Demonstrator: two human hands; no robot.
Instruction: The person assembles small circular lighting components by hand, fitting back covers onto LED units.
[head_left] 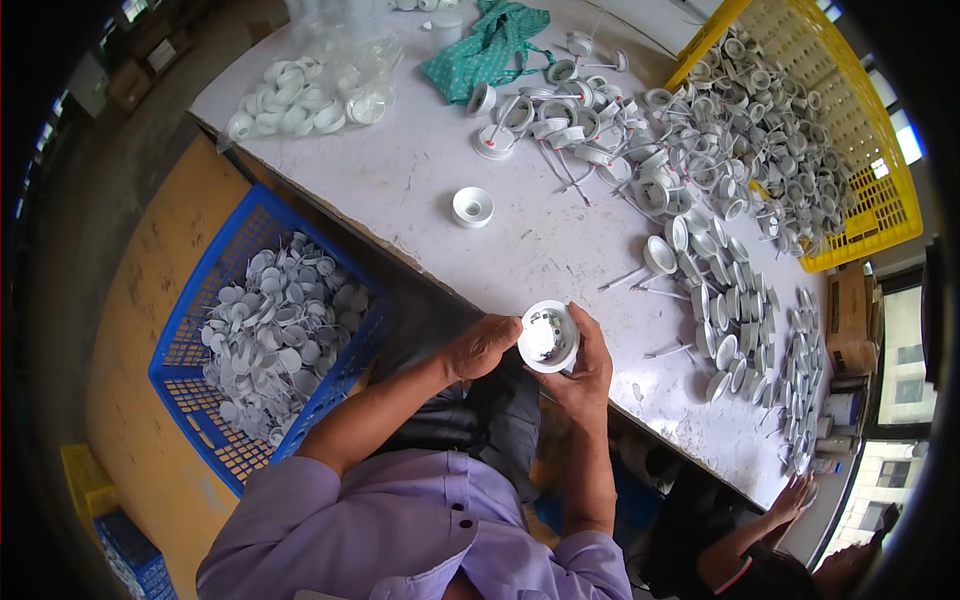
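Just past the table's front edge, I hold a white round cup-shaped housing (548, 337) with its open side up. Small dark parts and a bright patch show inside it. My right hand (585, 368) wraps round its right and near side, thumb and fingers curved along the wall. On the opposite side, my left hand (484, 348) is closed, its fingertips pressed against the rim. Whether something small is pinched there too cannot be seen. A similar white cup (473, 207) with a round middle opening sits alone on the white table (400, 190), beyond my hands.
Many white cups with stems or wires (590, 125) lie across the table, by a tilted yellow crate (890, 205). A clear bag of white caps (300, 100) and green cloth (485, 50) lie far back. A blue basket (170, 350) stands left; a co-worker's hand (793, 498) shows right.
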